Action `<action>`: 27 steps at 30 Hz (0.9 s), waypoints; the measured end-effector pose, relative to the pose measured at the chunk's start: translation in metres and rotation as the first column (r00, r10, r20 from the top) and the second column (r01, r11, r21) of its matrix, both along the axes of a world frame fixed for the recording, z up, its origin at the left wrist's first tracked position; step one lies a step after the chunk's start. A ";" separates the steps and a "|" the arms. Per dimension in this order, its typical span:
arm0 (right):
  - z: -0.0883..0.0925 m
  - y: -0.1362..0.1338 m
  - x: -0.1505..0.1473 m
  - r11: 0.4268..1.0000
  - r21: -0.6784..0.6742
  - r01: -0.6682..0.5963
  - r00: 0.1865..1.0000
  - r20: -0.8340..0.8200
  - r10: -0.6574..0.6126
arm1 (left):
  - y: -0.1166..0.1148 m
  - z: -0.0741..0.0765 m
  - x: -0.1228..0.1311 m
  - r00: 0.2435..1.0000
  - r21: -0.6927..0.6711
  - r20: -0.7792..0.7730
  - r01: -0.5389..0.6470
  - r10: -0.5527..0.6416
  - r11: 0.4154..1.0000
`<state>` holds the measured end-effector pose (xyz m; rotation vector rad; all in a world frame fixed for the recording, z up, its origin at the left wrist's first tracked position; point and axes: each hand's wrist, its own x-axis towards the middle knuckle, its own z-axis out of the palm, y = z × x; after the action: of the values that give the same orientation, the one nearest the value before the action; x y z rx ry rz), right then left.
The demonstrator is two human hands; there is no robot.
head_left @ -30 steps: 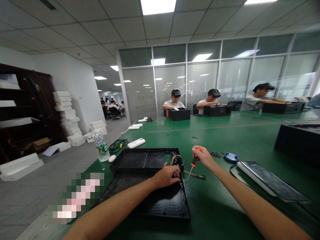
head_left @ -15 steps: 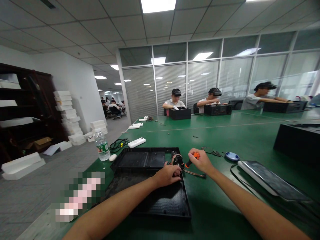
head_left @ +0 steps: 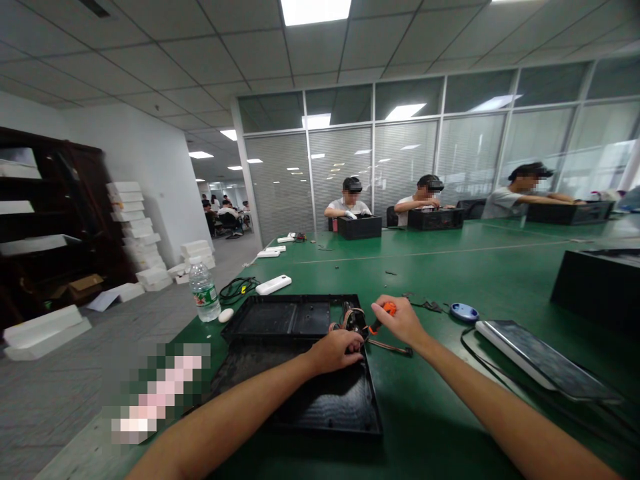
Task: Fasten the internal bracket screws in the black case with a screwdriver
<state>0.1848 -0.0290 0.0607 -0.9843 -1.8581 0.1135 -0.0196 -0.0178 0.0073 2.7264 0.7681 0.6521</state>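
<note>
My right hand is closed round the orange handle of a screwdriver, whose shaft slants down to the left. My left hand has its fingers curled at the right side of an open black plastic case, close to the screwdriver's lower end. Whatever those fingers pinch is hidden. Behind them, bundled wires and a dark part sit in the case's back right corner. A strand of wires with a connector runs out onto the green table.
A water bottle, black cable and white device stand left and behind. To the right lie a blue round dish, a large flat device with cords, and a black box. Several people work across the table.
My right hand and the screwdriver have shifted slightly to the left. My left hand stays in nearly the same place.
</note>
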 end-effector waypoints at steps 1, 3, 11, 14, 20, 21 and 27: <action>0.000 -0.001 -0.001 1.000 0.000 0.004 1.000 0.001 -0.004 | 0.000 0.000 0.000 1.000 0.011 -0.007 0.000 0.000 1.000; 0.000 -0.001 -0.001 1.000 0.001 0.006 1.000 0.006 -0.006 | 0.000 0.001 0.000 1.000 0.038 -0.025 0.004 -0.003 0.999; 0.001 -0.003 -0.003 1.000 0.017 0.023 0.999 0.026 -0.024 | 0.005 -0.004 0.000 0.999 0.087 -0.027 0.037 -0.034 0.996; 0.002 -0.004 -0.003 1.000 0.015 0.022 0.999 0.036 -0.022 | 0.004 -0.004 -0.001 0.999 0.087 -0.033 0.032 -0.030 0.996; 0.002 -0.003 -0.002 1.000 0.009 0.029 0.999 0.016 -0.030 | 0.002 -0.002 -0.001 0.999 0.045 -0.046 0.019 -0.017 0.999; 0.002 -0.003 -0.002 1.000 0.011 0.029 0.999 0.016 -0.029 | 0.002 -0.002 -0.001 0.999 0.040 -0.044 0.021 -0.019 0.999; 0.004 -0.006 -0.003 0.999 0.010 0.046 0.999 0.023 -0.046 | 0.003 -0.003 0.000 0.999 0.051 -0.037 0.030 -0.028 0.998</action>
<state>0.1817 -0.0353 0.0643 -1.0254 -1.8538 0.0660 -0.0196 -0.0151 0.0045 2.7981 0.7283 0.6262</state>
